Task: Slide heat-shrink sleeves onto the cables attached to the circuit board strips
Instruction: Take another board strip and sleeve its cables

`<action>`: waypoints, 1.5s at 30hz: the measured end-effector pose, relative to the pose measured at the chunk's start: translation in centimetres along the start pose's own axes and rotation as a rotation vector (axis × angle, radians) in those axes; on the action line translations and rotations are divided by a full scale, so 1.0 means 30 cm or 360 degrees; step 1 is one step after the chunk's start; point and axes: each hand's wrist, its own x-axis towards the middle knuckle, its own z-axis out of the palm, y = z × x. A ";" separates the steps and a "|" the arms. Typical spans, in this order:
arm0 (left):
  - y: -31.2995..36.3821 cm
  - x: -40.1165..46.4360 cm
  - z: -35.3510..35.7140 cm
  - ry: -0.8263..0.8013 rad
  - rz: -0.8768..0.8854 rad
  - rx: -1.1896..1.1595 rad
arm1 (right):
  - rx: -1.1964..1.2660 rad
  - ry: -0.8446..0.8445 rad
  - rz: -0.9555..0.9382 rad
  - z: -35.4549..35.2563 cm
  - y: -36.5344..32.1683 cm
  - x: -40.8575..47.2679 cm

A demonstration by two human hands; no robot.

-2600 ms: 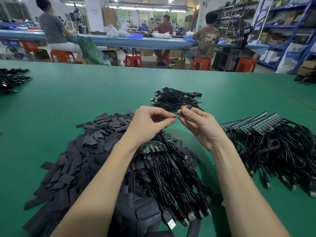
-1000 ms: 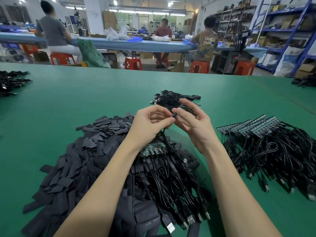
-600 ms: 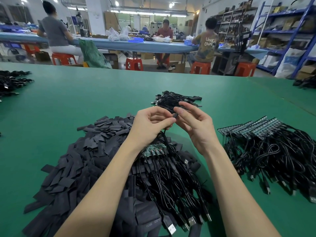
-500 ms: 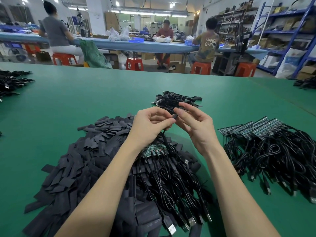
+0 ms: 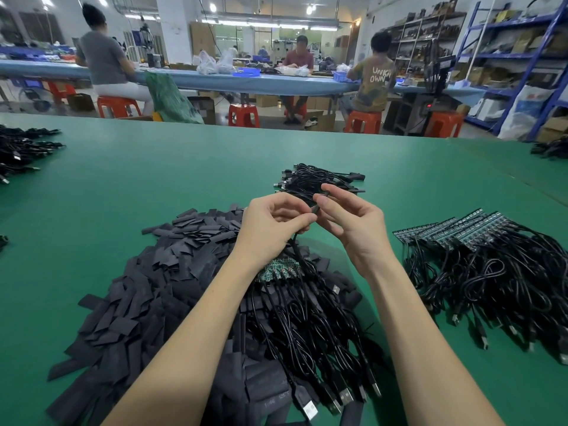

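My left hand (image 5: 273, 224) pinches a black cable (image 5: 295, 241) that rises from a green circuit board strip (image 5: 278, 269) lying under my wrist. My right hand (image 5: 349, 221) pinches a small black heat-shrink sleeve (image 5: 319, 202) at that cable's upper end, fingertips of both hands almost touching. The strip's other cables (image 5: 310, 339) fan toward me, ending in USB plugs. A large pile of flat black sleeves (image 5: 147, 290) lies to the left of and under them.
More circuit board strips (image 5: 445, 229) with tangled cables (image 5: 491, 290) lie at the right. A cable bundle (image 5: 316, 178) sits just beyond my hands, more bundles (image 5: 21, 149) at the far left edge. The green table (image 5: 153, 173) extends ahead; people sit at a far bench.
My right hand has worked the sleeve along the cable end while my left hand kept its pinch; both hands rose slightly. The piles have not moved.
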 end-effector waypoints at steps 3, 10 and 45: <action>0.003 -0.001 0.001 0.0001 -0.0004 -0.0019 | -0.0026 0.0014 0.0001 0.002 -0.004 0.005; 0.014 0.005 0.019 -0.0060 -0.0057 0.0050 | 0.0032 0.0143 -0.0032 0.008 -0.046 0.008; -0.081 0.483 0.144 -0.0502 0.0041 0.1833 | 0.0223 0.0593 0.0444 -0.158 -0.017 0.052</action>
